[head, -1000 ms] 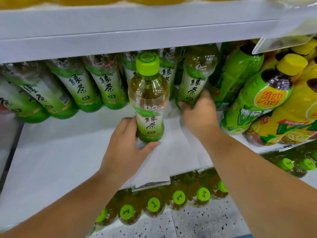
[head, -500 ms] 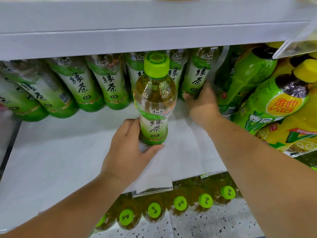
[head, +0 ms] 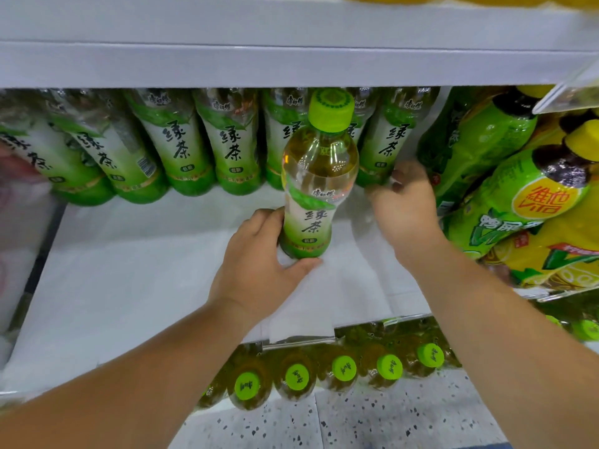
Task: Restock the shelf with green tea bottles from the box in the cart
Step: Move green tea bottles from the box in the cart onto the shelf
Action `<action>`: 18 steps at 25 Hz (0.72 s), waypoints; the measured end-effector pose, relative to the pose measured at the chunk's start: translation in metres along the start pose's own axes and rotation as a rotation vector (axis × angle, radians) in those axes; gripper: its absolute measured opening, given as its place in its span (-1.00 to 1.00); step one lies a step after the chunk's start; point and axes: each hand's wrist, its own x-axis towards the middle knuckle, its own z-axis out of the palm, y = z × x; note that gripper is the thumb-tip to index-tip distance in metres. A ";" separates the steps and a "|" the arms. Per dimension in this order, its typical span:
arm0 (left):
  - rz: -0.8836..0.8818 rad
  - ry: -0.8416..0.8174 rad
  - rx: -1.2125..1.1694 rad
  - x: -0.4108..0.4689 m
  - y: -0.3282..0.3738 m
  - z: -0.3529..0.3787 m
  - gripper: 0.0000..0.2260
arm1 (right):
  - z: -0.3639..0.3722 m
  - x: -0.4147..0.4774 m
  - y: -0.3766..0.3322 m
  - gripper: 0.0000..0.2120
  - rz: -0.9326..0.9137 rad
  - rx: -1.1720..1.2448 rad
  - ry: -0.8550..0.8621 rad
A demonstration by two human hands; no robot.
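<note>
Placing step, shelf (head: 129,286) has its back row (head: 181,140) in. Front bottle (head: 319,176) upright on it, left hand (head: 259,267) curled round its base; right hand (head: 405,215) blurred against back row, grip unclear. Next: slide front bottle back flush with row

Two bare forearms reached up from the bottom of the view. The left forearm (head: 129,384) ran from the lower left corner up and to the right, with the wrist straight. The left hand (head: 259,267), its back toward the camera, gripped the lower part of an upright clear plastic green tea bottle with a lime-green cap (head: 319,189). Its fingers curled round the bottle's left side and its thumb hooked under the front edge. The right forearm (head: 518,335) came in from the lower right, angled up and to the left. The right hand (head: 405,215) sat deeper in than the left, fingers loosely curled, thumb spread leftward. Motion blur hid whether it held anything.
</note>
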 end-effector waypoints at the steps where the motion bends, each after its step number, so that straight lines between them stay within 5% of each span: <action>1: 0.002 0.007 -0.006 0.001 0.000 0.000 -0.41 | -0.004 -0.020 -0.004 -0.53 -0.047 0.022 -0.047; 4: 0.005 0.021 -0.020 0.001 0.001 0.001 -0.41 | -0.007 -0.066 -0.006 -0.33 -0.120 0.122 -0.357; 6: 0.003 0.010 -0.052 -0.001 0.003 0.000 -0.42 | -0.002 -0.081 -0.006 -0.36 -0.157 0.078 -0.481; 9: 0.012 0.022 0.043 -0.009 0.002 -0.010 -0.46 | 0.008 -0.089 -0.013 -0.62 -0.229 -0.078 -0.418; 18: -0.235 0.090 0.274 -0.059 -0.035 -0.076 -0.53 | 0.078 -0.132 -0.037 -0.73 -0.373 -0.188 -0.543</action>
